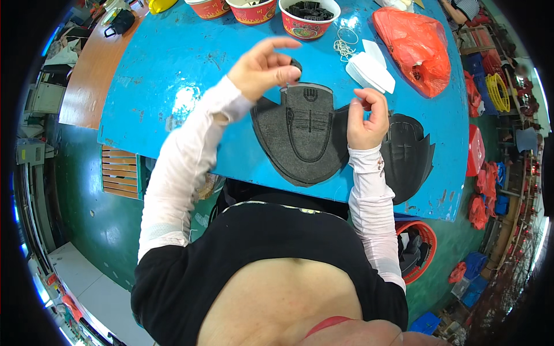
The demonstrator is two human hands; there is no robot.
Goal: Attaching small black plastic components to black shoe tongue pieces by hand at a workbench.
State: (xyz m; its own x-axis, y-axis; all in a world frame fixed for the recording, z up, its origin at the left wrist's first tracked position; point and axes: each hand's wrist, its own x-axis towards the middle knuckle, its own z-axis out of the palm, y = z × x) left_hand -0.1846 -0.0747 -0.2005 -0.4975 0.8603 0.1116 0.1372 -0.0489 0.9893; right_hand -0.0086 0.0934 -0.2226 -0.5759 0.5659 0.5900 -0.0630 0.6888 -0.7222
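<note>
On the blue table (144,130) in front of me lies a dark grey shoe upper piece (306,153), with stitched lines and a small emblem near its top edge. My left hand (262,69) is raised just above that top edge, pinching a small black piece (296,64) between thumb and fingers. To the right of the upper, my right hand (369,118) is curled, its thumb close to the index finger; anything between them is too hidden to name. Beyond my right wrist rests a stack of similar dark upper pieces (410,158), partly covered by my forearm.
At the far edge stand paper bowls, one bowl (306,29) filled with small black pieces. A white stack of cards (369,70), a tangle of thin cord (344,51) and a red plastic bag (412,49) lie far right. A red basket (427,254) stands on the floor, lower right.
</note>
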